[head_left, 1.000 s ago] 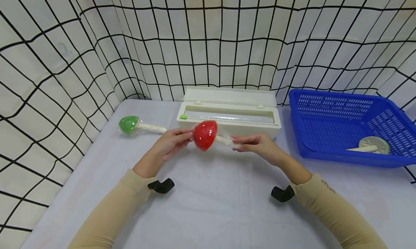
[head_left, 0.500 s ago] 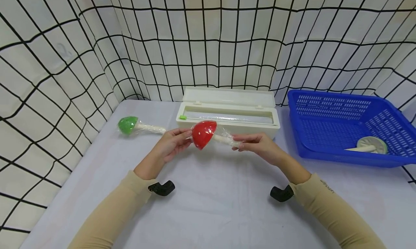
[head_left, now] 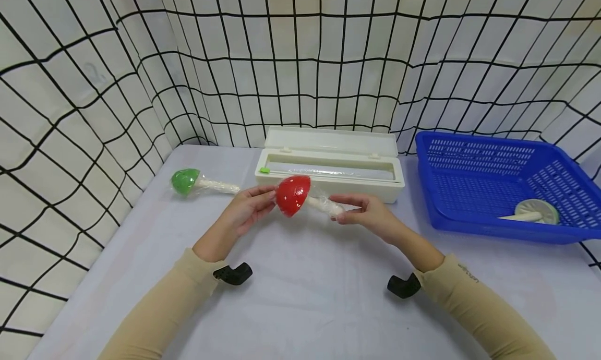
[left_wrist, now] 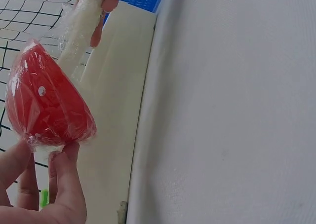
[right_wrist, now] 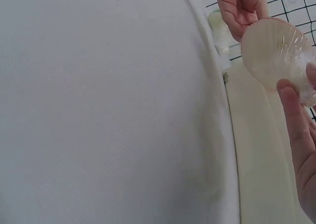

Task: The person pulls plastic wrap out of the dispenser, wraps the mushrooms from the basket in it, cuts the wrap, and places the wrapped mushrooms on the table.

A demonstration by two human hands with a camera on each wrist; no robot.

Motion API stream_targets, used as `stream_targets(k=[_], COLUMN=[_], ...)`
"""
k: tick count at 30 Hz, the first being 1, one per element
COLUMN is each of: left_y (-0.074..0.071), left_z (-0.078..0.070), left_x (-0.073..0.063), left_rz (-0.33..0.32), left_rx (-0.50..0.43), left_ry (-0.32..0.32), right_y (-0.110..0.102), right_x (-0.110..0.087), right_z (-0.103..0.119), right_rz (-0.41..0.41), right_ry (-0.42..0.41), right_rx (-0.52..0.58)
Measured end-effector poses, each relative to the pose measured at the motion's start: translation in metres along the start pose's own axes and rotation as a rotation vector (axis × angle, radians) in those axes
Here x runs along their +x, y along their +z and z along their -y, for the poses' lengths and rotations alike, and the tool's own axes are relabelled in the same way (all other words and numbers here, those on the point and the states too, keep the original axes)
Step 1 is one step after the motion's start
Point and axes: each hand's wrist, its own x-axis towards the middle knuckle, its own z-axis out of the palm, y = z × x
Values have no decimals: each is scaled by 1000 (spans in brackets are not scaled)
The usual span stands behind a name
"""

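One red, white-spotted, dome-capped toy mushroom (head_left: 293,194) with an off-white stem (head_left: 315,201), wrapped in clear film, is held up between a person's left hand (head_left: 249,207) and right hand (head_left: 366,214), over a table (head_left: 305,308) covered in white cloth. The mushroom tilts, its crown toward the left hand. The left hand's grip pinches the film at the crown between thumb and fingertips; the right hand's grip curls round the far end of the wrapped stem. Both arms wear beige sleeves (head_left: 164,302), with a black curved piece (head_left: 233,274) at each cuff.

Just behind the mushroom stands a long white plastic box (head_left: 385,190), its lid (head_left: 328,140) raised, showing a shiny roll (head_left: 347,170) inside and a small bright-green tab (head_left: 265,170) at its left end. On the left lies a film-wrapped green toy mushroom (head_left: 185,181), its stem pointing toward the left hand. On the right, a blue perforated plastic basket (head_left: 497,232) holds a pale, green-edged mushroom (head_left: 548,208), underside showing. Black netting (head_left: 345,62) hangs before white walls.
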Motion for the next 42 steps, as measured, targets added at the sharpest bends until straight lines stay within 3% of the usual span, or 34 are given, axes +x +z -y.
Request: stream_targets(k=[7,15,29,42], left_y=[-2,-1,-4,-10], left_z=[-3,-3,-9,-11], left_x=[-3,-3,-9,-12], left_rz=[-70,-108,-93,-108], left_rx=[16,8,99,100], left_ry=[9,12,40,-8], right_y=[6,8,20,29], right_x=[3,1,2,7], right_z=[0,-1,5,6], right_rz=[23,27,-65,-53], right_ry=[6,-11,1,-21], right_rx=[-25,7,93,148])
